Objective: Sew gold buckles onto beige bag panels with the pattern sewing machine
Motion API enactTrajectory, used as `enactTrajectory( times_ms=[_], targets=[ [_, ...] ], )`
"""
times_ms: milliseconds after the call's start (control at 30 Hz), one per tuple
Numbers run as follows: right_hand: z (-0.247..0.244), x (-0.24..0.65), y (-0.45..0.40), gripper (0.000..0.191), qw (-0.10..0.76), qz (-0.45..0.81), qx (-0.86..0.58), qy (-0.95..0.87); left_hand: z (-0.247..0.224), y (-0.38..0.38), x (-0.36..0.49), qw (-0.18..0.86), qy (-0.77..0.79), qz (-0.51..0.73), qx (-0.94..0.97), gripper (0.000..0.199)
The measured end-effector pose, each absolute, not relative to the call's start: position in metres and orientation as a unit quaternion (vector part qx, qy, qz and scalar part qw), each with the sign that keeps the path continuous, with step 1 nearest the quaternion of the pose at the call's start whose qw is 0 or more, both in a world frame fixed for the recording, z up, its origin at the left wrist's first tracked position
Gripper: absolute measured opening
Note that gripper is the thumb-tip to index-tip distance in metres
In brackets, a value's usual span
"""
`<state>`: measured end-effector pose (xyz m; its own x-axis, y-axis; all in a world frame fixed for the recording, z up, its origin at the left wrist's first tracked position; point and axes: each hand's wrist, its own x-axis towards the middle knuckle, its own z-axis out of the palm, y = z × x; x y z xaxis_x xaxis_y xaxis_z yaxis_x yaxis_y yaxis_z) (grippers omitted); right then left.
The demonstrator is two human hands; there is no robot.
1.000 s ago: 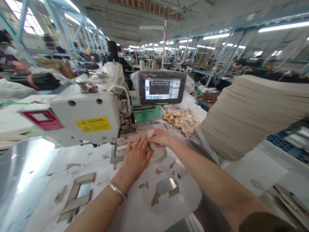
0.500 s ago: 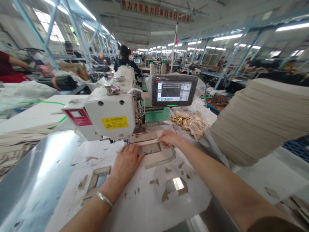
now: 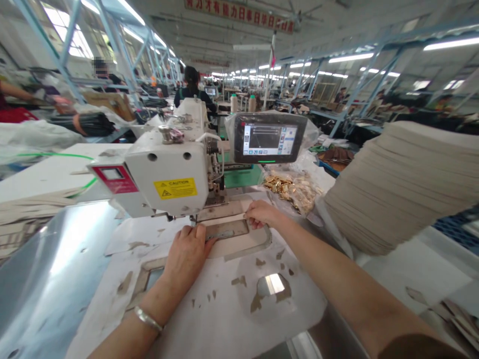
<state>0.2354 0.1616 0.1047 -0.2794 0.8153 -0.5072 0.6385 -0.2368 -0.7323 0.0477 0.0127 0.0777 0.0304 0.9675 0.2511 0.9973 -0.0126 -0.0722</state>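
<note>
Head view: long garment-factory hall across the upper frame, with a white computerized pattern sewing machine (image 3: 168, 172) at centre on a white work table (image 3: 220, 309). To its right, a touchscreen (image 3: 268, 137), a plastic bag of gold metal fittings (image 3: 292, 189) and, at right of frame, a tall stack of beige cut pieces (image 3: 402, 187). Under the needle head, a beige strip (image 3: 224, 219) across a sewing template (image 3: 239, 239); left hand (image 3: 186, 254) open and flat on the template, right hand (image 3: 262, 214) with fingertips closed on the strip's end.
</note>
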Motion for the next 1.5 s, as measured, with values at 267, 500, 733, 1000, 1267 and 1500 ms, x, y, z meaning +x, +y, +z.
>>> enactTrajectory(
  times_ms=[267, 500, 733, 1000, 1267, 1500],
  targets=[
    [0.101, 0.227, 0.163, 0.023, 0.067, 0.516, -0.595, -0.612, 0.083, 0.012, 0.035, 0.095, -0.702, -0.040, -0.704, 0.031],
    [0.094, 0.200, 0.159, 0.027, 0.046, 0.515, -0.580, -0.629, 0.084, -0.003, 0.013, 0.110, -0.708, -0.029, -0.697, 0.038],
    [0.096, 0.169, 0.148, 0.021, 0.043, 0.523, -0.572, -0.630, 0.083, -0.013, -0.013, 0.122, -0.717, -0.026, -0.685, 0.042],
    [0.095, 0.134, 0.137, 0.019, 0.013, 0.539, -0.549, -0.639, 0.086, -0.029, -0.041, 0.125, -0.732, -0.009, -0.670, 0.049],
    [0.098, 0.116, 0.139, 0.022, 0.016, 0.556, -0.536, -0.635, 0.084, -0.027, -0.056, 0.137, -0.735, 0.002, -0.664, 0.049],
    [0.098, 0.143, 0.153, 0.021, 0.011, 0.559, -0.549, -0.621, 0.081, -0.012, -0.032, 0.124, -0.722, -0.030, -0.680, 0.044]
  ],
)
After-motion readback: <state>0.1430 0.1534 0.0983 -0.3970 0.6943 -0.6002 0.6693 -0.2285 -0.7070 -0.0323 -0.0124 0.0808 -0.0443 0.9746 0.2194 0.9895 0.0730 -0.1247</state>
